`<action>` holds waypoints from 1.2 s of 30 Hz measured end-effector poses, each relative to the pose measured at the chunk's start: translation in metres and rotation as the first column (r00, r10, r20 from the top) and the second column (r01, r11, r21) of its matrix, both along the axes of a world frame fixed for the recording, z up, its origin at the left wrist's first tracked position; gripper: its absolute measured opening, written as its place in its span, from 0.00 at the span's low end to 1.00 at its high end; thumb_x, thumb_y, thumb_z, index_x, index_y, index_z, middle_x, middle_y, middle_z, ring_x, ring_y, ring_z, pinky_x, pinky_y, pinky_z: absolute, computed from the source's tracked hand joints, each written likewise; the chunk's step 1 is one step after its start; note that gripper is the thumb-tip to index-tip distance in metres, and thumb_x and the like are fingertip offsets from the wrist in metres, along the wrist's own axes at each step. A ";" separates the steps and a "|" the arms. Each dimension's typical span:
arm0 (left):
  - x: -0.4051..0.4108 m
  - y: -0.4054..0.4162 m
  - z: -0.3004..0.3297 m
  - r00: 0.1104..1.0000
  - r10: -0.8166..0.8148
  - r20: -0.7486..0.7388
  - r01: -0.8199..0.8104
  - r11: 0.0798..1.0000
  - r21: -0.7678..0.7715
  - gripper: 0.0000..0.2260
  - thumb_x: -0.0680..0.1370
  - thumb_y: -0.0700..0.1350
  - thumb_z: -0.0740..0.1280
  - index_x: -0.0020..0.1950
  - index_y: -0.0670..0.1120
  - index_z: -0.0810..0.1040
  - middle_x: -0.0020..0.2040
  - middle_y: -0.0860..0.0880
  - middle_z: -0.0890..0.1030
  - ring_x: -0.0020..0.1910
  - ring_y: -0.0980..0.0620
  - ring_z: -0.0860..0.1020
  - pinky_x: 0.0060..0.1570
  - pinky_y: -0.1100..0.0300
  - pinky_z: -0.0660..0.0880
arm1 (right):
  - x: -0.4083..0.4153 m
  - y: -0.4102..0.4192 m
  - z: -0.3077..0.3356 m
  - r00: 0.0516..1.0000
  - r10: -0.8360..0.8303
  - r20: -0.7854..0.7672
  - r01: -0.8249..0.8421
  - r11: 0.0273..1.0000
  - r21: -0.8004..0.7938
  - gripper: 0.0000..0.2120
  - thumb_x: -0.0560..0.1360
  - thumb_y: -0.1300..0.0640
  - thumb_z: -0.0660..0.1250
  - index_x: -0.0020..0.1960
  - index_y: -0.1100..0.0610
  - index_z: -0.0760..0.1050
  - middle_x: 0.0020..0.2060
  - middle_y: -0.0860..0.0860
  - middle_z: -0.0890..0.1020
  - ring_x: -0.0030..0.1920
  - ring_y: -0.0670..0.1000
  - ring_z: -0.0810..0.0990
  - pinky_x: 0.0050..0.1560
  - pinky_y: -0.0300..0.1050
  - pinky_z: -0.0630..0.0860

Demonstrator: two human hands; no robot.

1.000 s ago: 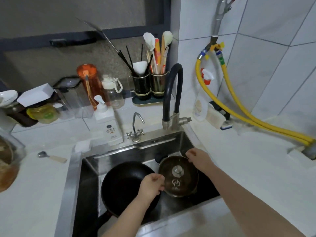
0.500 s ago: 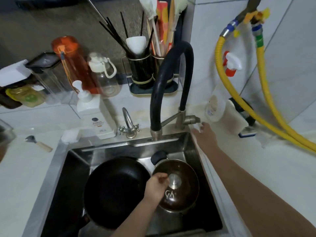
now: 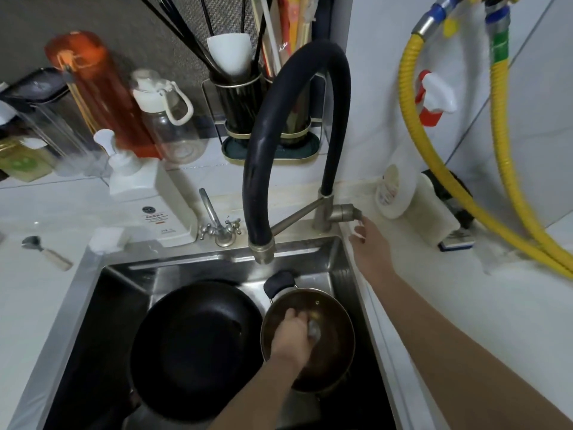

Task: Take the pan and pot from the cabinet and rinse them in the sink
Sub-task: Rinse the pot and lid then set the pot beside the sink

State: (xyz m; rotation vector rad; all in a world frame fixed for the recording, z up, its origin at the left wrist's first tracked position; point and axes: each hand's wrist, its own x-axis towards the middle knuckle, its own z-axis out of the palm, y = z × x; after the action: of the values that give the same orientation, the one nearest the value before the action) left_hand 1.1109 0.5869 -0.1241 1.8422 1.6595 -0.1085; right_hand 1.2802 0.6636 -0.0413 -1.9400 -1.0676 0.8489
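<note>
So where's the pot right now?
The pot sits in the sink's right half, beside the black pan, with the left hand on its lid knob.

On the counter (image 3: 46,305) stand an orange bottle (image 3: 102,88), a clear bottle (image 3: 169,122), a soap dispenser (image 3: 148,193) and a utensil holder (image 3: 266,119). Yellow hoses (image 3: 434,169) run down the tiled wall.

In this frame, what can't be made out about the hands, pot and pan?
Head view only:
- Lid knob: covered by the left hand; grip blurred.
- Pot contents: hidden under the lid.
- Pan handle: cut off at the bottom edge.
- Right hand fingertips at the tap lever: blurred, contact unclear.
</note>
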 end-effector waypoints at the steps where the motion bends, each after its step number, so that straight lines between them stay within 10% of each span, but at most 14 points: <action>1: 0.000 -0.001 0.003 1.000 -0.012 -0.016 0.012 1.000 0.014 0.16 0.79 0.51 0.59 0.64 0.46 0.72 0.63 0.44 0.69 0.52 0.43 0.79 0.49 0.55 0.75 | -0.002 -0.006 -0.001 1.000 0.013 -0.018 -0.014 0.999 -0.030 0.21 0.79 0.61 0.58 0.72 0.56 0.62 0.63 0.51 0.74 0.57 0.50 0.74 0.51 0.38 0.69; 10: 0.000 0.015 0.051 0.984 0.072 0.162 -0.101 0.979 0.179 0.21 0.72 0.50 0.68 0.64 0.47 0.74 0.62 0.47 0.72 0.62 0.46 0.73 0.64 0.60 0.66 | -0.015 -0.048 -0.016 0.989 0.141 -0.051 -0.147 0.978 -0.147 0.21 0.76 0.62 0.63 0.69 0.59 0.68 0.64 0.56 0.77 0.63 0.53 0.75 0.63 0.40 0.67; 17: 0.009 0.021 0.093 0.944 0.102 0.314 -0.193 0.943 0.272 0.20 0.71 0.48 0.70 0.62 0.45 0.76 0.60 0.47 0.74 0.58 0.49 0.75 0.58 0.65 0.67 | -0.002 -0.069 0.008 0.987 0.146 0.063 -0.139 0.985 -0.102 0.18 0.77 0.59 0.64 0.66 0.59 0.72 0.61 0.55 0.78 0.62 0.55 0.75 0.60 0.43 0.67; 36: 0.172 -0.018 0.087 0.891 -0.200 0.408 0.143 0.976 0.166 0.19 0.75 0.44 0.67 0.65 0.44 0.74 0.60 0.44 0.75 0.58 0.46 0.76 0.55 0.62 0.71 | 0.127 -0.172 -0.017 0.935 -0.276 0.221 0.309 0.941 -0.136 0.21 0.77 0.57 0.62 0.69 0.59 0.68 0.64 0.59 0.75 0.65 0.60 0.72 0.65 0.50 0.66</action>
State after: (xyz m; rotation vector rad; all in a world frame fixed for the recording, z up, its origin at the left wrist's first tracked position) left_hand 1.2826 0.5687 -0.0374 1.9402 1.2247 0.3153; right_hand 1.4073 0.4918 -0.0587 -2.2961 -0.8056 0.6030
